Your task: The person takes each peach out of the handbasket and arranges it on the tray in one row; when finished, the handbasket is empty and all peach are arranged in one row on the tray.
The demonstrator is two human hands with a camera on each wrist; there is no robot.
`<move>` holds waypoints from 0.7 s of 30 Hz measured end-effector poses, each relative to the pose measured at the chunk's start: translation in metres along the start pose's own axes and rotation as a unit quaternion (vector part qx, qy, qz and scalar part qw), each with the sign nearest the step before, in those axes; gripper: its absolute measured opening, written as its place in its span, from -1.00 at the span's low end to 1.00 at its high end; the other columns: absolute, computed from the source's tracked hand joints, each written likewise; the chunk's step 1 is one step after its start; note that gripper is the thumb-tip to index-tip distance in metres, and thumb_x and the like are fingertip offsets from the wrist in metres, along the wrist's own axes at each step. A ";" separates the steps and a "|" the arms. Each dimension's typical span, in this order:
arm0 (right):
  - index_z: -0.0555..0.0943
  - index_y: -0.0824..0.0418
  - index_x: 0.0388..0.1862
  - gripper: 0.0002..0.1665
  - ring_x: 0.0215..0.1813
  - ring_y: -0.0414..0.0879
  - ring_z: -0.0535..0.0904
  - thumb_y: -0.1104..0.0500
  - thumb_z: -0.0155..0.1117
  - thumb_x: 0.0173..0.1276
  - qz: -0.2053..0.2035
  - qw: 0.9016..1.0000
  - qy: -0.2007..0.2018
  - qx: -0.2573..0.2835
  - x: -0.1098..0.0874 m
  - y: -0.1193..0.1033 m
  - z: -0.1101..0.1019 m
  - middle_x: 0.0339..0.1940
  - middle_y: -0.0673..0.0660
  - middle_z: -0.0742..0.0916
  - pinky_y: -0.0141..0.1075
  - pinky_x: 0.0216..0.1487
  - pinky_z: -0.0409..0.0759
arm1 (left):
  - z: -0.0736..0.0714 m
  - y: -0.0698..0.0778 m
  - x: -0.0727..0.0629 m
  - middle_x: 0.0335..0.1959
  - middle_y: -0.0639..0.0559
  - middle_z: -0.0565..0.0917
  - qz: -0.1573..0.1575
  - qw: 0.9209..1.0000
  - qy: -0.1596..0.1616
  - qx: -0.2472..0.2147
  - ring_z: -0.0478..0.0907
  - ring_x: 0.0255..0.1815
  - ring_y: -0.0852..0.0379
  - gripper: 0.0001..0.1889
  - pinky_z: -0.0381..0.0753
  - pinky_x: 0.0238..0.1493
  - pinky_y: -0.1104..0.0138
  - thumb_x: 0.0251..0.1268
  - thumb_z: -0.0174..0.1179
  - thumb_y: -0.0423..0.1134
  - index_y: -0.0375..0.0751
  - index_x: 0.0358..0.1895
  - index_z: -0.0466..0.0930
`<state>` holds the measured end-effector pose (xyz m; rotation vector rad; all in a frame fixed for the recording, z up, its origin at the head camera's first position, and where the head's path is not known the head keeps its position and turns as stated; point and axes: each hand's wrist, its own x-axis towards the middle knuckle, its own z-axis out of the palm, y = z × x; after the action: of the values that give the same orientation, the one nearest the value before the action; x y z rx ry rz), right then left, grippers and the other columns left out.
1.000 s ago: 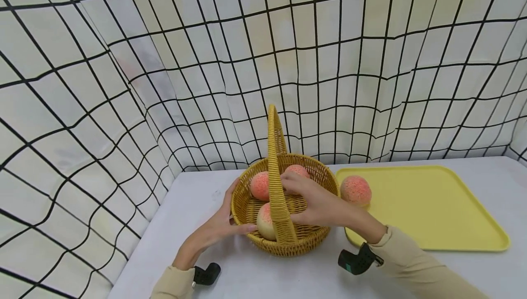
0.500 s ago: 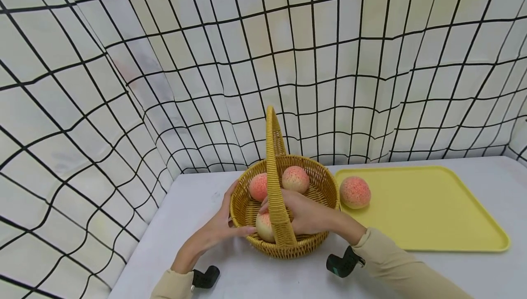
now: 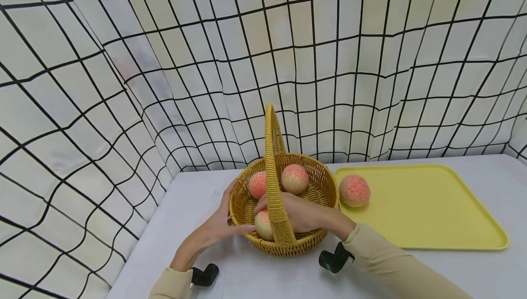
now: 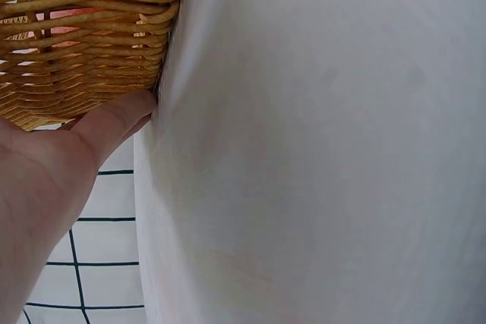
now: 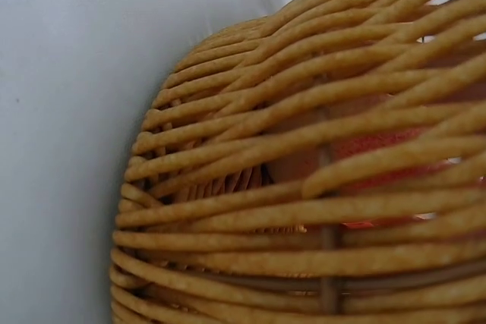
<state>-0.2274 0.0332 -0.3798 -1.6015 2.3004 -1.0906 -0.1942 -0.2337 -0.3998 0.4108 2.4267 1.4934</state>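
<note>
white table [image 3: 263,278] below, my left hand [image 3: 217,226] holds the basket [image 3: 302,247] while my right hand [image 3: 299,213] grips the near peach [image 3: 262,226], which could slip if squeezed unevenly.

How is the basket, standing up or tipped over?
Standing up. The basket sits on its bottom on the table, its opening faces up, and its handle arches over the top.

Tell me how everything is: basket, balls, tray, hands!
Basket: upright, handle up
Back-left ball: in basket, partly hidden
Back-right ball: in basket
Front ball: in basket, partly hidden
Tray: lying flat
Tray ball: on its left end
Left hand: touching basket's outside
Right hand: inside basket, at front ball; grip unclear
</note>
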 end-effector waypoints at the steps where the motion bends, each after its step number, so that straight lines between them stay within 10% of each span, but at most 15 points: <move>1: 0.63 0.20 0.31 -0.50 0.34 -0.11 0.52 0.20 0.44 0.41 0.000 1.000 -0.001 -0.003 0.000 0.001 0.000 0.23 0.11 0.72 -0.18 0.45 0.43 | 0.000 0.001 0.000 0.71 -0.29 -0.16 0.000 1.000 0.000 0.000 -0.10 0.69 -0.32 0.37 0.00 0.57 -0.28 0.15 0.55 0.04 0.17 0.71 -0.50; 21: 0.68 0.08 0.21 -0.34 0.24 -0.03 0.56 0.15 0.71 0.09 0.062 0.988 0.133 -0.048 -0.035 -0.014 -0.035 0.22 0.02 0.65 -0.14 0.16 0.66 | 0.000 -0.001 0.000 0.72 -0.31 -0.22 0.019 1.000 -0.006 -0.007 -0.09 0.68 -0.38 0.37 -0.03 0.56 -0.30 0.16 0.54 0.00 0.14 0.71 -0.50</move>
<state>-0.2184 0.0774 -0.3554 -1.3942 2.6198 -1.2468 -0.1946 -0.2340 -0.4007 0.4635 2.4119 1.5181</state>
